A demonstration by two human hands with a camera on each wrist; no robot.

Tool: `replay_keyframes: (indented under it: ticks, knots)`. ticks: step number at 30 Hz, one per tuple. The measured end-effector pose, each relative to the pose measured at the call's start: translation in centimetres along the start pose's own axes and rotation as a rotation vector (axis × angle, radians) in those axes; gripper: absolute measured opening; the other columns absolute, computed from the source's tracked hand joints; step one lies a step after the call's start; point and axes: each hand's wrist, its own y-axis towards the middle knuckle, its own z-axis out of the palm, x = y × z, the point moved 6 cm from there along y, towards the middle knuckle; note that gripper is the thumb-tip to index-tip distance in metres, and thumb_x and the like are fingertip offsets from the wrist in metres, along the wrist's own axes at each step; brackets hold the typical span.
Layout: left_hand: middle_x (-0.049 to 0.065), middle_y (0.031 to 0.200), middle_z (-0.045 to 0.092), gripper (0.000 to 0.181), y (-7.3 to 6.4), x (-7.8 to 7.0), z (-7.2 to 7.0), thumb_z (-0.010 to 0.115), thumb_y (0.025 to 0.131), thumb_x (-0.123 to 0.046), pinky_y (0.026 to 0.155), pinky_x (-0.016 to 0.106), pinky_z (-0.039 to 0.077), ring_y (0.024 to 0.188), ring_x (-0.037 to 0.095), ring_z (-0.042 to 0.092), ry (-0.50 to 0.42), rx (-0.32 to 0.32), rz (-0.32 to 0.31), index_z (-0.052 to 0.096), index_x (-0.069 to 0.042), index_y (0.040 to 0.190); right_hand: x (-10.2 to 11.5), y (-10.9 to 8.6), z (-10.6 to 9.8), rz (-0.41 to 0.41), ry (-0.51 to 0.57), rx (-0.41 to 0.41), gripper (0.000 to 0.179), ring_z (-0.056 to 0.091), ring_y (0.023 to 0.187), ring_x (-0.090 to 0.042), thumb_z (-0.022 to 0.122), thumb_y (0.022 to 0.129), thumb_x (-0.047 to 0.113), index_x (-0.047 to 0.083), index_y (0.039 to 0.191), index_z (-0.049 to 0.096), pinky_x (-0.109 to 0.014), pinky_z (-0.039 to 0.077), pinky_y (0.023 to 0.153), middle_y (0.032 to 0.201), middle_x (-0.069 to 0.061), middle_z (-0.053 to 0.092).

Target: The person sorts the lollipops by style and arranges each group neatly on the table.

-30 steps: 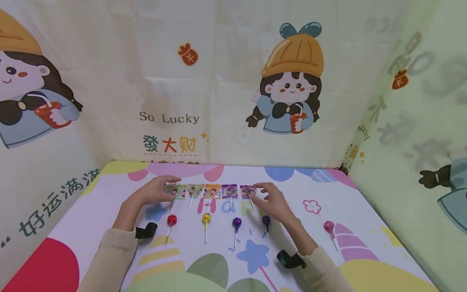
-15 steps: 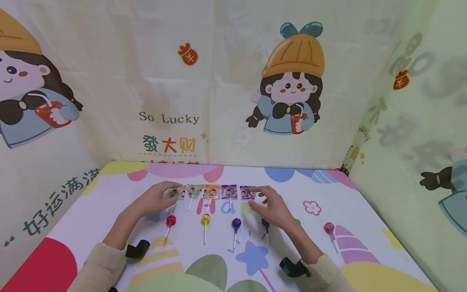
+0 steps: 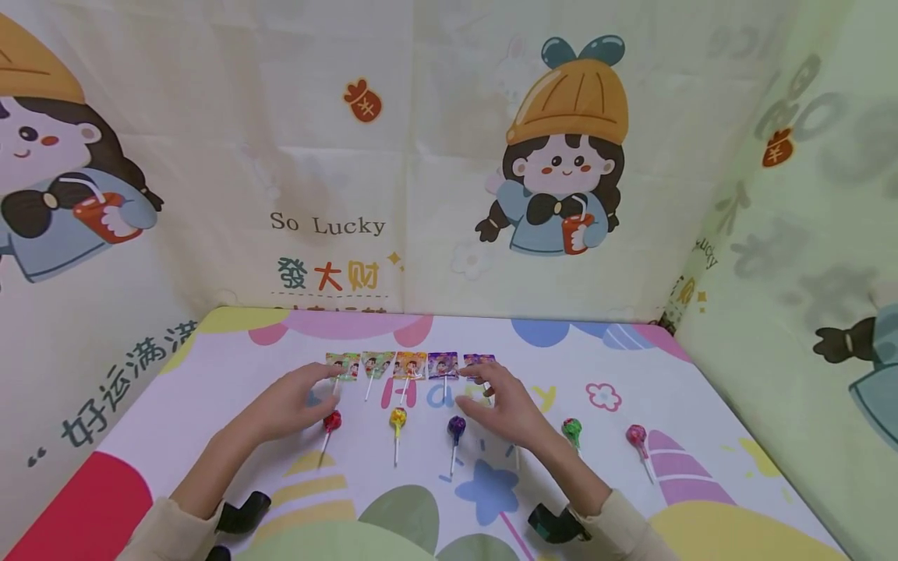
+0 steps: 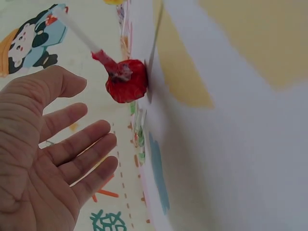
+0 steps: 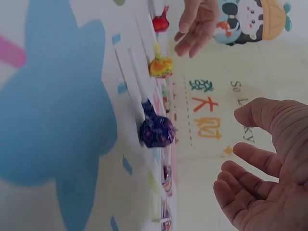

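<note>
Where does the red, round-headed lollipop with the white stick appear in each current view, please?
Head: the red, round-headed lollipop lies left of centre, below mid-height.
Left wrist: the lollipop is in the upper half, slightly left of centre.
Right wrist: the lollipop is near the top edge, about mid-width.
Shared landmark: the green printed Chinese character, visible in all three.

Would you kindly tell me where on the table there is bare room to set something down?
The table is bare behind the green lollipop and pink lollipop, up to the wall, and left of the left hand. It is crowded from the flat lollipops down to the red lollipop, yellow lollipop and purple lollipop, where the right hand is too.
</note>
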Motion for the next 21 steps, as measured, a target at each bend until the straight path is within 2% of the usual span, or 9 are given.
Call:
replay_keyframes:
  ticks: [7,11,15,21]
  knots:
    - [0.016,0.132,0.065,0.047,-1.2,-0.9,0.3,0.074,0.092,-0.018,0.103,0.058,0.049,0.125,0.039,0.059,0.003,0.014,0.016,0.063,-0.003,0.135,1.8,0.0,1.5,-0.054,0.032,0.055,0.040,0.060,0.109,-0.031,0.074,0.092,0.020,0.010,0.130,0.065,-0.047,0.057,0.087,0.125,-0.013,0.063]
    - [0.016,0.131,0.065,0.048,-1.6,-0.8,0.7,0.076,0.092,-0.022,0.102,0.058,0.049,0.124,0.038,0.060,0.021,0.030,-0.012,0.063,-0.004,0.135,2.6,0.0,2.7,-0.060,0.047,0.109,0.041,0.061,0.108,-0.030,0.073,0.094,0.023,0.011,0.132,0.064,-0.042,0.057,0.085,0.124,-0.013,0.062]
    - [0.015,0.130,0.066,0.047,-2.1,-0.7,1.0,0.076,0.092,-0.024,0.102,0.058,0.049,0.123,0.037,0.060,0.043,0.027,-0.009,0.064,-0.005,0.134,3.4,0.0,4.1,-0.086,0.055,0.140,0.042,0.062,0.106,-0.031,0.073,0.095,0.024,0.009,0.132,0.064,-0.041,0.059,0.082,0.125,-0.012,0.062]
    - [0.014,0.127,0.067,0.047,-2.5,-1.0,1.0,0.077,0.091,-0.025,0.100,0.056,0.051,0.119,0.035,0.062,0.066,0.032,-0.010,0.065,-0.004,0.132,4.6,0.2,5.8,-0.158,0.070,0.160,0.041,0.060,0.109,-0.030,0.073,0.094,0.018,0.006,0.131,0.064,-0.034,0.056,0.087,0.125,-0.012,0.063]
